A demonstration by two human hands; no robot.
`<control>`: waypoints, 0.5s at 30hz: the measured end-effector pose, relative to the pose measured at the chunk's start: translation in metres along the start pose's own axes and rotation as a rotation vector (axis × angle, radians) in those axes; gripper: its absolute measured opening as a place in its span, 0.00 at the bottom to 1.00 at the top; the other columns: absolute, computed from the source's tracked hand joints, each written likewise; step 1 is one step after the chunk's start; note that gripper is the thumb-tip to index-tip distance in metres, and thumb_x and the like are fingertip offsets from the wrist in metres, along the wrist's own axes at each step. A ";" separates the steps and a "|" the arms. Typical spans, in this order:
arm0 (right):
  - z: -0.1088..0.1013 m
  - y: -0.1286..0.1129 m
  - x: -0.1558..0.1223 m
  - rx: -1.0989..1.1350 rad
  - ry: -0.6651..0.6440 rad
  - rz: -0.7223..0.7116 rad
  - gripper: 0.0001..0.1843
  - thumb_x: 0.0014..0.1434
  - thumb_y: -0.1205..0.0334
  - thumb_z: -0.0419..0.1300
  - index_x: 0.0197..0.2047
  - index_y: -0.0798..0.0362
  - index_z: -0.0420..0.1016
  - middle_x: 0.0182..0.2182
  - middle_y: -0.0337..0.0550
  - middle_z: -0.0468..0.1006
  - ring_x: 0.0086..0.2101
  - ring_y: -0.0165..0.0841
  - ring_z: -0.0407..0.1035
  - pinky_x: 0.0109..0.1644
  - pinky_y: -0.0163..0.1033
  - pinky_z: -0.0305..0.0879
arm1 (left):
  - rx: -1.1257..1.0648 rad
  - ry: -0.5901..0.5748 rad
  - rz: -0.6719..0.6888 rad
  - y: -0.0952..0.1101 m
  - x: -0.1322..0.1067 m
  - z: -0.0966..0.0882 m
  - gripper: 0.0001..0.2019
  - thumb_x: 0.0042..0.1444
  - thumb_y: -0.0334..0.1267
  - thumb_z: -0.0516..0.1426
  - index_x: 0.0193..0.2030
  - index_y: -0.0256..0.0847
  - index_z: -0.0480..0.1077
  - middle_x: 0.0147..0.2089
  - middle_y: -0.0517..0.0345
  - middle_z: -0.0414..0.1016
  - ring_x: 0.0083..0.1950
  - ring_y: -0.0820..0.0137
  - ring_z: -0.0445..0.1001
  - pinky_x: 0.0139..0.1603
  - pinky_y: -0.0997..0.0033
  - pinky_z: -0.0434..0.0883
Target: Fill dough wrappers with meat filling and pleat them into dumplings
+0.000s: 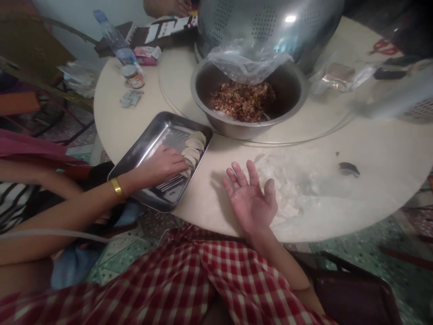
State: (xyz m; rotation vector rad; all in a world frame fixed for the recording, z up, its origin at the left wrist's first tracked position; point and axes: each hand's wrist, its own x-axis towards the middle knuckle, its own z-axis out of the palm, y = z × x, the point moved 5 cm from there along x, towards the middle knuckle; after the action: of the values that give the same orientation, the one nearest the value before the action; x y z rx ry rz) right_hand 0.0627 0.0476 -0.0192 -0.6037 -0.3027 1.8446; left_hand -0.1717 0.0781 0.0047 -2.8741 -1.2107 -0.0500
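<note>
My left hand (161,165), a gold bangle on its wrist, reaches into a steel tray (142,151) that overhangs the table's near-left edge. Its fingers are pressed together on a folded dumpling (186,172) at the near end of a short row of dumplings (194,144). My right hand (251,198) hovers palm up over the table's front edge, fingers spread and empty, dusted with flour. Just right of it lies crumpled clear plastic with pale dough wrappers (291,192). Beyond stands a steel bowl of minced filling (243,100).
A big steel colander (270,22) and a plastic bag hang over the bowl. A bottle (113,38), a small jar (133,76) and a tissue pack sit back left. Another person in a striped top (10,198) sits at left; a hand shows at the far edge.
</note>
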 end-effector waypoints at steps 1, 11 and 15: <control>0.000 0.000 0.000 -0.005 0.004 -0.001 0.24 0.60 0.36 0.52 0.49 0.38 0.78 0.50 0.39 0.81 0.52 0.37 0.72 0.67 0.56 0.58 | -0.014 0.007 -0.010 0.000 0.000 -0.001 0.15 0.69 0.40 0.48 0.44 0.47 0.76 0.41 0.56 0.82 0.43 0.63 0.74 0.43 0.60 0.57; -0.001 -0.001 -0.001 -0.030 0.019 -0.002 0.24 0.60 0.36 0.51 0.48 0.37 0.79 0.48 0.37 0.82 0.51 0.36 0.73 0.67 0.55 0.58 | -0.045 0.058 -0.367 -0.033 -0.033 -0.012 0.17 0.66 0.50 0.50 0.43 0.46 0.77 0.40 0.55 0.81 0.43 0.62 0.72 0.43 0.63 0.56; -0.002 -0.001 -0.001 -0.058 0.042 -0.011 0.24 0.60 0.35 0.51 0.47 0.36 0.79 0.48 0.37 0.82 0.51 0.37 0.73 0.68 0.56 0.56 | -0.082 -0.059 -0.410 -0.030 -0.032 0.003 0.15 0.63 0.50 0.53 0.38 0.45 0.77 0.35 0.57 0.80 0.41 0.62 0.72 0.40 0.64 0.55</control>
State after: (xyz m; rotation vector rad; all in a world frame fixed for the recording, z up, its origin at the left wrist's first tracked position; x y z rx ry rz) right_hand 0.0647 0.0469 -0.0201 -0.6788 -0.3316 1.8152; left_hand -0.2156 0.0758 0.0009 -2.6552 -1.8290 -0.0218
